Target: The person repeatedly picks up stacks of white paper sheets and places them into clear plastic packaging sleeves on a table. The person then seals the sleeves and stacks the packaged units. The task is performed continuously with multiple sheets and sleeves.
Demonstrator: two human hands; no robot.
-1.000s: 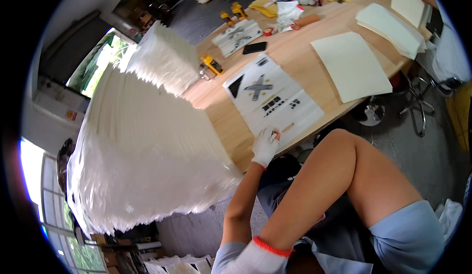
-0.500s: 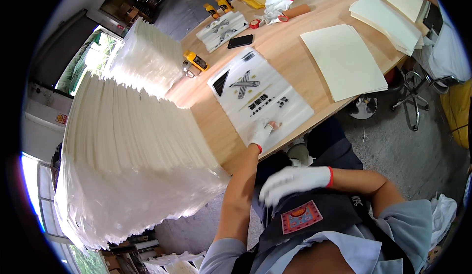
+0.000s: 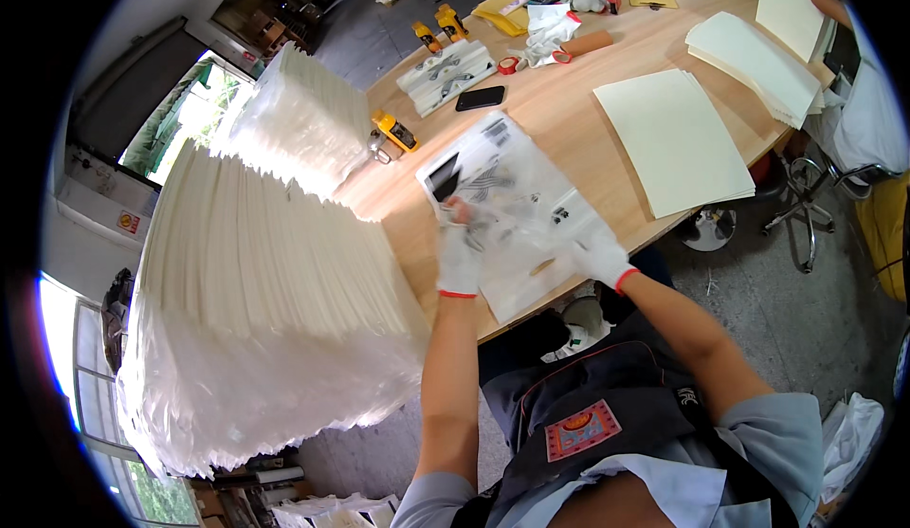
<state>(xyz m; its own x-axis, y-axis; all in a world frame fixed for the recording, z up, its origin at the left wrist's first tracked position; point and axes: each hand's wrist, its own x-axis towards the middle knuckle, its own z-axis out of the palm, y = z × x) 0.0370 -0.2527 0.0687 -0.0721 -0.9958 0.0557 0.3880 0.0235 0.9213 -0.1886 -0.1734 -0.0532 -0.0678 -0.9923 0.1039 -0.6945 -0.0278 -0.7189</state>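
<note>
A pile of clear plastic bags (image 3: 533,208) with black print lies at the table's near edge, in front of me. My left hand (image 3: 459,251), in a white glove with bare fingertips and a red cuff, is over the left side of the pile. Its fingers look closed on the top plastic bag, which is partly raised and smeared by motion. On the right side of the pile rests my right hand (image 3: 601,251), gloved alike. Blur and the white plastic hide its fingers.
Tall stacks of white sheets in plastic (image 3: 275,272) stand at left. Cream sheets (image 3: 675,144) lie to the right. Beyond the bags are a phone (image 3: 481,99), a yellow bottle (image 3: 394,131) and a tape roll (image 3: 509,65). Another person's arm (image 3: 831,2) shows far right.
My right hand has come from in front of my apron onto the bags. My left hand has moved farther up the pile, and the top bag has shifted and lifted.
</note>
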